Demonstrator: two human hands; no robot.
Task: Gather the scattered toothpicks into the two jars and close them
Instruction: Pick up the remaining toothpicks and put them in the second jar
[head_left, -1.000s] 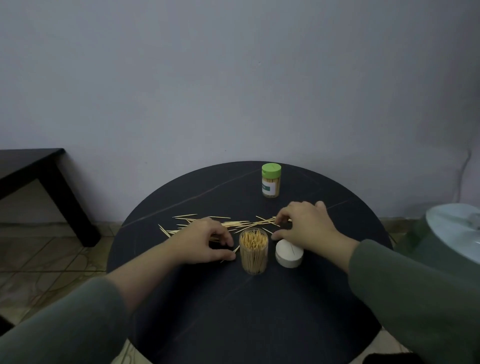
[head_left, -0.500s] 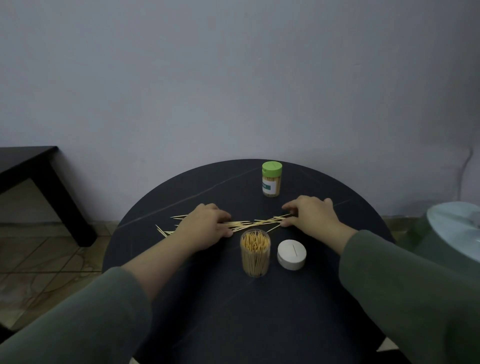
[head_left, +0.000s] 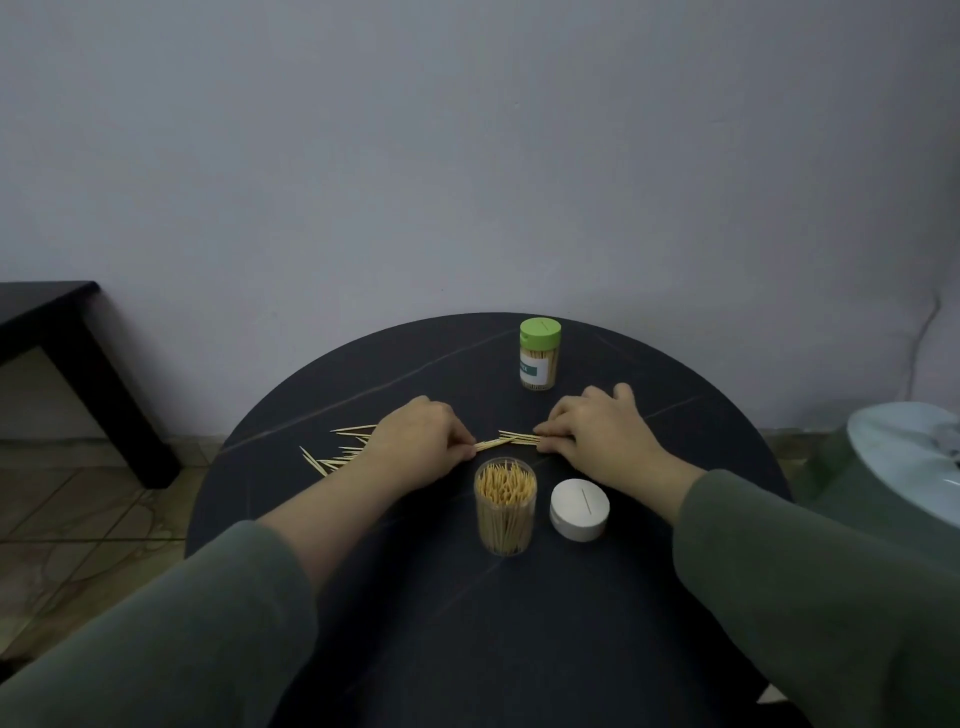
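Your left hand (head_left: 415, 441) and right hand (head_left: 597, 431) lie fingers-down on the surface, pinching the ends of the toothpicks (head_left: 506, 440) bunched between them just beyond the open jar (head_left: 505, 504); they are light, stiff and roll easily, so squeeze the bundle mid-length.

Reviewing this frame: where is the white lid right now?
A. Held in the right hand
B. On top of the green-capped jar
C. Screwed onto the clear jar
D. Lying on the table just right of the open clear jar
D: the white lid sits flat on the table beside the open clear jar, whose toothpick tips show at its uncovered mouth; neither hand touches it.
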